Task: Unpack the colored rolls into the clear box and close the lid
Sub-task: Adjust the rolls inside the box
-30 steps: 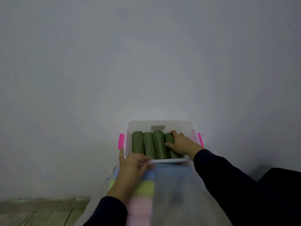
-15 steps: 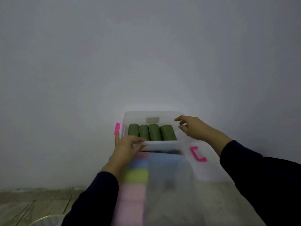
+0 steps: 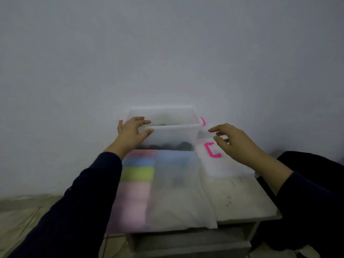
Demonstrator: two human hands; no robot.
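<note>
Clear box at the bench's far edge is gripped at its near-left rim by the left hand. Right hand, fingers loosely spread and empty, hovers over the lid lying just right of the box. Dark rolls show dimly inside. Closing step judged next: lid to be grasped and seated.

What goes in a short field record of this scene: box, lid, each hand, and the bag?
clear box: on the table, by the wall, lid off
lid: flat on table right of box, pink clip showing
left hand: grips box's near-left rim
right hand: fingers spread over lid
bag: translucent, before box, pastel rolls inside
</note>
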